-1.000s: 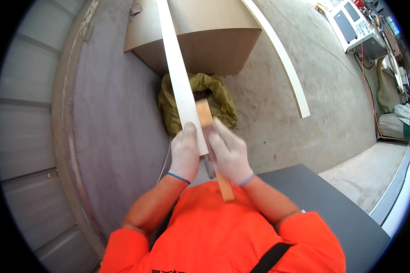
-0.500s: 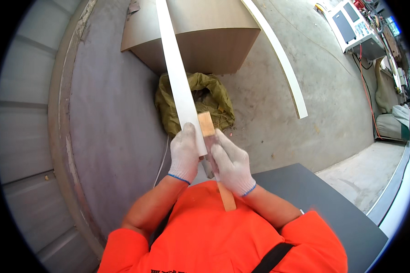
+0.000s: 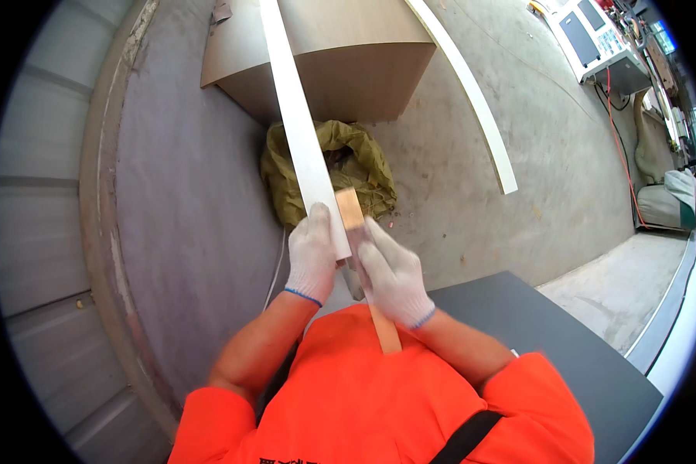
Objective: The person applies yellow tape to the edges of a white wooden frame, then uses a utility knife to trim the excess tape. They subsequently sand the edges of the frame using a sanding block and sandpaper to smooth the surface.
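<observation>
My left hand (image 3: 311, 255), in a white knit glove with a blue cuff edge, is closed around the near end of a long white strip (image 3: 300, 139), its thumb lying on top. The strip stretches away from me over a brown box-like piece. In my right hand (image 3: 396, 272), gloved the same way, is a flat wooden stick (image 3: 349, 209). Something greyish covers the stick's middle, partly hidden by my fingers. The stick lies against the right edge of the strip near its end, and its lower end reaches my orange shirt.
An olive woven sack (image 3: 280, 185) stands open under the strip, before the brown box-like piece (image 3: 356, 81). Another white strip (image 3: 475, 100) projects at the right. A dark grey panel (image 3: 541, 332) lies by my right elbow. At far right are a white machine cabinet (image 3: 595, 42) and an orange cord (image 3: 620, 147).
The view has shifted slightly. Both hands keep their holds, and the stick stays against the strip's edge with hardly any visible shift.
</observation>
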`<state>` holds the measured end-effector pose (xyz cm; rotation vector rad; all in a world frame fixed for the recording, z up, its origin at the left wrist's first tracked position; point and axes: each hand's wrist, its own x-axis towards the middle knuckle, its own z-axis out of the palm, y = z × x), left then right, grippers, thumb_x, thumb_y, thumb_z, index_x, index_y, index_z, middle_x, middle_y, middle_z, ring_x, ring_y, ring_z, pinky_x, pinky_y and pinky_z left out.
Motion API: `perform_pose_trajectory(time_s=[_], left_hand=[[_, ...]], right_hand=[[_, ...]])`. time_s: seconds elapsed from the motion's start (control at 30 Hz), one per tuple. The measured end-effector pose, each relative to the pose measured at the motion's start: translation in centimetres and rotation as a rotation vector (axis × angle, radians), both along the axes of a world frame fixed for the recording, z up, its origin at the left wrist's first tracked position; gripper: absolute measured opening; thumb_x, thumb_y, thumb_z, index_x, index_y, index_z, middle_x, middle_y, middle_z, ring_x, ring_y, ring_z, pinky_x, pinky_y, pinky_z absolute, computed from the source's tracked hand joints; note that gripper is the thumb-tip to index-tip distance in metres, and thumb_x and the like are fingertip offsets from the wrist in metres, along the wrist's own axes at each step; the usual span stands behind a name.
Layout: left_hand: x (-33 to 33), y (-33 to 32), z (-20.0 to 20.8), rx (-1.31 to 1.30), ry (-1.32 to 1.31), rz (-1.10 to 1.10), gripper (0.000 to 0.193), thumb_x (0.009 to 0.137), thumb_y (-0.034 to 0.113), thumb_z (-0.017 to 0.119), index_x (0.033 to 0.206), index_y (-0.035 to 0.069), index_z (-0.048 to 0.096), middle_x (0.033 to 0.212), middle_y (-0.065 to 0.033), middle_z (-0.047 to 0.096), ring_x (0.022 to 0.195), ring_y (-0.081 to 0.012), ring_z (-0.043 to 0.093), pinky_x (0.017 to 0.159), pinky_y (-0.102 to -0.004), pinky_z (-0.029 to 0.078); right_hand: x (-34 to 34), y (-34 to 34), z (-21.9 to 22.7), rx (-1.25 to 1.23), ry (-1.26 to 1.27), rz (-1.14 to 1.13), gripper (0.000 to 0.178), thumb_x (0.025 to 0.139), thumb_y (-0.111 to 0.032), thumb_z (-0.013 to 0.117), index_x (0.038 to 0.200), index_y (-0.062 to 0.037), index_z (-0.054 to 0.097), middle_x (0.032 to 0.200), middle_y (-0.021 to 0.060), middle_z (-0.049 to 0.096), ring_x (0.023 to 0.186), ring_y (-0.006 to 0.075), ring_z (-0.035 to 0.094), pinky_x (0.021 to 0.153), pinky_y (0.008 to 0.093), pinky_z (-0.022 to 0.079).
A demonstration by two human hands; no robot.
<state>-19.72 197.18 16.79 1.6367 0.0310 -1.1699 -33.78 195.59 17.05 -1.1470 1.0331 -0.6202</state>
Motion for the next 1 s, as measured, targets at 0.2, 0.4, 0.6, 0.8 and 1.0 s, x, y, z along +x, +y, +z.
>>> perform_pose_trajectory(time_s=[0.2,0.4,0.6,0.8,1.0], left_hand=[[1.0,0.6,0.1,-0.061,0.037,-0.083,0.044,0.108,0.042,0.051,0.097,0.002,0.065,0.082,-0.0040,0.063,0.066,-0.0138,0.058,0.054,-0.0320,0.046],[-0.1,0.4,0.4,-0.108,0.000,-0.012,0.043,0.108,0.041,0.050,0.095,0.003,0.064,0.078,-0.0039,0.061,0.061,-0.0140,0.056,0.051,-0.0320,0.044],[0.2,0.2,0.8,-0.007,-0.041,-0.032,0.045,0.108,0.042,0.050,0.096,0.001,0.064,0.076,-0.0051,0.060,0.059,-0.0150,0.055,0.050,-0.0326,0.043],[1.3,0.8,0.6,-0.011,-0.004,-0.075,0.045,0.107,0.043,0.051,0.094,0.002,0.063,0.076,-0.0054,0.061,0.059,-0.0152,0.056,0.050,-0.0333,0.044],[1.5,0.3,2.0,-0.026,0.023,-0.057,0.043,0.106,0.042,0.052,0.096,0.002,0.063,0.078,-0.0050,0.062,0.061,-0.0150,0.057,0.051,-0.0331,0.044]], right_hand=[[1.5,-3.0,-0.1,0.039,0.003,0.058,0.046,0.105,-0.018,0.055,0.143,0.0080,0.055,0.102,0.0119,0.075,0.086,0.0114,0.063,0.082,0.0304,0.054],[1.8,-3.3,-0.1,-0.022,0.029,0.060,0.048,0.106,-0.019,0.055,0.144,0.0098,0.054,0.115,0.0145,0.075,0.096,0.0142,0.066,0.089,0.0312,0.055],[0.6,-0.3,-1.0,-0.044,-0.029,-0.018,0.047,0.105,-0.020,0.056,0.142,0.0104,0.056,0.117,0.0199,0.074,0.104,0.0202,0.070,0.094,0.0327,0.054],[1.0,-0.2,-0.5,-0.242,0.040,0.009,0.047,0.105,-0.018,0.056,0.143,0.0087,0.055,0.107,0.0172,0.075,0.089,0.0185,0.069,0.085,0.0316,0.055],[2.1,-2.2,0.4,-0.185,0.027,0.050,0.048,0.105,-0.014,0.056,0.147,0.0097,0.052,0.103,0.0131,0.072,0.086,0.0136,0.066,0.080,0.0303,0.055]])
